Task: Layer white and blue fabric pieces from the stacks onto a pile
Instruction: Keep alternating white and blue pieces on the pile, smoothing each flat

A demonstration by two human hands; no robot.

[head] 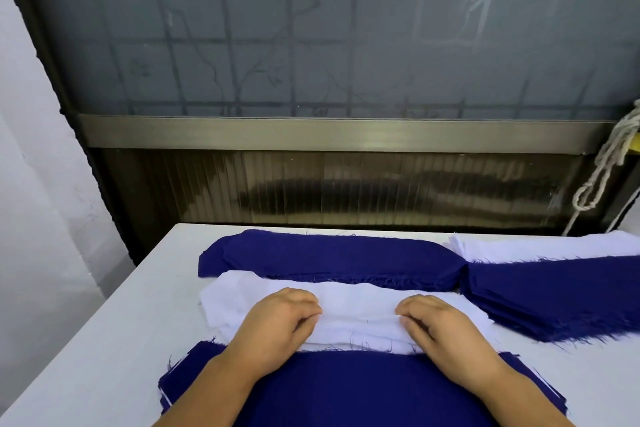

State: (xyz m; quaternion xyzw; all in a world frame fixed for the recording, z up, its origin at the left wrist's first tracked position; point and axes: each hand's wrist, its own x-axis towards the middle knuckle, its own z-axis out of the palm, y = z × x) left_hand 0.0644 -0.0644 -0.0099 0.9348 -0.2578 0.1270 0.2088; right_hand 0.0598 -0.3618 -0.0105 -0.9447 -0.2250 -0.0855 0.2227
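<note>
Head view: fingertips (313,310) curled under, near pile (363,388) cropped.

Your white stack (349,312) lies flat between two blue stacks (332,260); nearest blue pile (360,388) seems layered, edges frayed.

your left hand (277,317) and right hand (440,326) rest curled on the white stack (356,308). your forearms cross the blue pile (346,388) nearest you. more blue stacks (329,256) lie beyond.
</note>
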